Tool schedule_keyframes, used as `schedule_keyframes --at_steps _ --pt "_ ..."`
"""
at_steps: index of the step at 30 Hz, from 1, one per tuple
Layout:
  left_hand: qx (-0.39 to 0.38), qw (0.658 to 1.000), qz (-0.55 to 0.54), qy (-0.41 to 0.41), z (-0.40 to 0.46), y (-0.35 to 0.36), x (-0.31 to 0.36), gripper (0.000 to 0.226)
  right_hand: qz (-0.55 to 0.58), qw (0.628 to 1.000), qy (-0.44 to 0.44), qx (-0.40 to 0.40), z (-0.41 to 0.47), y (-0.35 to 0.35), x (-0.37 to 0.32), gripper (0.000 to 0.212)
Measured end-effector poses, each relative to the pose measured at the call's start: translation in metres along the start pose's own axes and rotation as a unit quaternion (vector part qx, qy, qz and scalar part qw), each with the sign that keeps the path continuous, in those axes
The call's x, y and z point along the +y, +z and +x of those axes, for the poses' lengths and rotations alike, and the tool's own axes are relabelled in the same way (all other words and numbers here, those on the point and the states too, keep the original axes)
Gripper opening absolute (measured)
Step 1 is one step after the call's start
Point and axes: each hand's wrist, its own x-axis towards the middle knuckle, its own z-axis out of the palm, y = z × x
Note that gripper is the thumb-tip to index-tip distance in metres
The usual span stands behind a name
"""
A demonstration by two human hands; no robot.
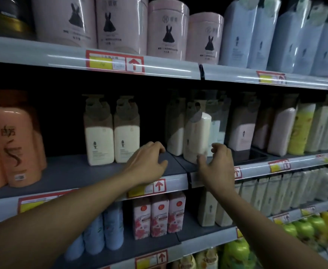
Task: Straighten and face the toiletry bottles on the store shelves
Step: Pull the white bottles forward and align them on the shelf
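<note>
A cream pump bottle (197,138) stands turned at an angle near the front of the middle shelf (71,171). My right hand (217,166) hovers just in front of its base, fingers curled and apart, the thumb close to the bottle; contact is unclear. My left hand (149,162) rests over the bare shelf to the bottle's left, fingers bent, holding nothing. A pair of cream bottles (112,140) stands further left, labels facing forward. Another cream bottle (175,133) sits behind the angled one.
Pink bottles (240,133) and yellow ones (301,131) fill the shelf to the right, orange bottles (15,144) the left. Pink tubs (167,30) stand on the shelf above. Below are floral boxes (159,218) and blue bottles (104,232).
</note>
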Motion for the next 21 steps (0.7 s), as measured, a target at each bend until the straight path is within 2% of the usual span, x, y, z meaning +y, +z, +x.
schedule_keyframes --at_steps 4,7,9,13,16,21 --pt "0.002 0.998 -0.051 -0.039 0.033 0.016 -0.002 0.056 0.028 1.0 -0.001 0.006 0.011 0.012 -0.002 0.069" --pt "0.007 0.995 -0.073 -0.068 0.062 0.027 -0.005 0.076 0.028 0.999 0.001 0.017 0.02 0.022 -0.004 0.071" --pt "0.012 0.992 -0.084 -0.089 0.08 0.032 -0.004 0.081 0.032 0.999 0.004 0.019 0.024 0.027 -0.004 0.073" --pt "0.03 0.978 -0.14 -0.152 0.11 0.044 0.002 0.071 0.035 0.999 0.022 0.019 0.029 0.038 0.003 0.067" --pt "0.058 0.97 -0.18 -0.155 0.12 0.055 -0.001 0.066 0.032 0.999 0.021 0.028 0.03 0.042 0.008 0.063" --pt "0.077 0.961 -0.212 -0.158 0.119 0.055 -0.003 0.071 0.034 0.999 0.023 0.026 0.03 0.044 0.012 0.06"
